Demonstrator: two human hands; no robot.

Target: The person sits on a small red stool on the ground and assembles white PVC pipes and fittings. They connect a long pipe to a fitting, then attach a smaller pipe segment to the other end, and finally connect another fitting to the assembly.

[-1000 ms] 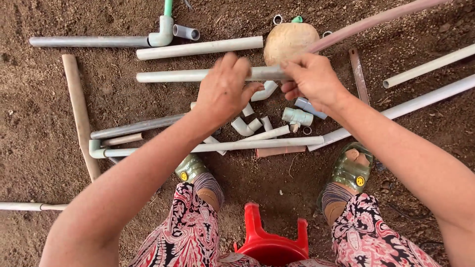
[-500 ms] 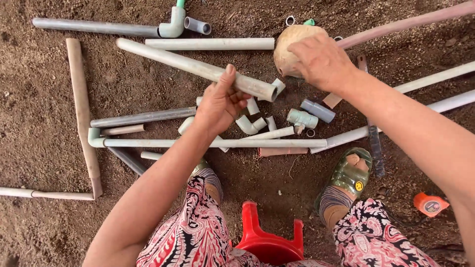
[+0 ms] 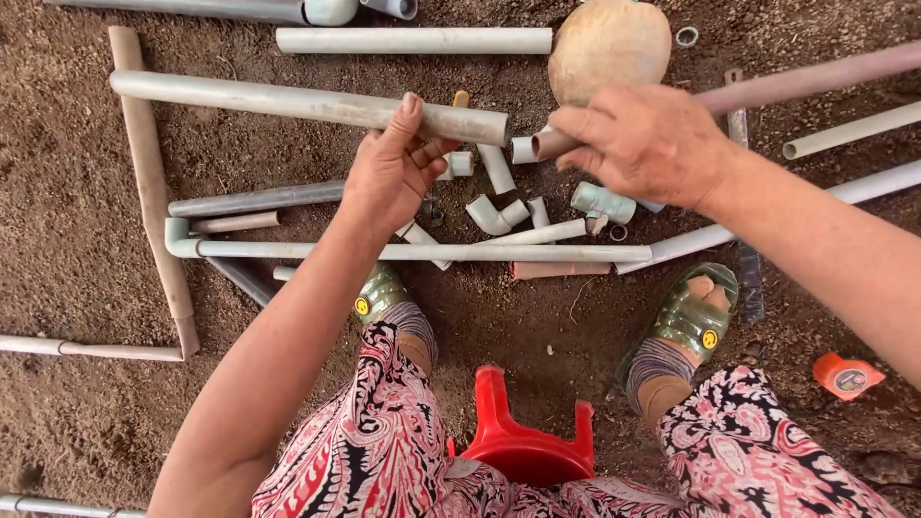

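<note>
Clenched around a long grey pipe (image 3: pixel 288 101), the left hand's (image 3: pixel 393 173) grip held it near its right end, lifted above the dirt ground (image 3: pixel 77 211) and slanting slightly down toward the right. Right hand (image 3: pixel 648 144) had its grip closed on the end of a pinkish pipe (image 3: pixel 815 79), which ran off toward the upper right; that end sat just beside the grey pipe's open mouth, the two apart. Behind the right hand lay a round tan coconut (image 3: pixel 609 43). Below both hands, small white elbow fittings (image 3: pixel 494 213) and short pipe offcuts were scattered on the ground, near a long white pipe (image 3: pixel 413 251). A red plastic stool (image 3: pixel 523 441) stood between the person's green sandals (image 3: pixel 686 321).
</note>
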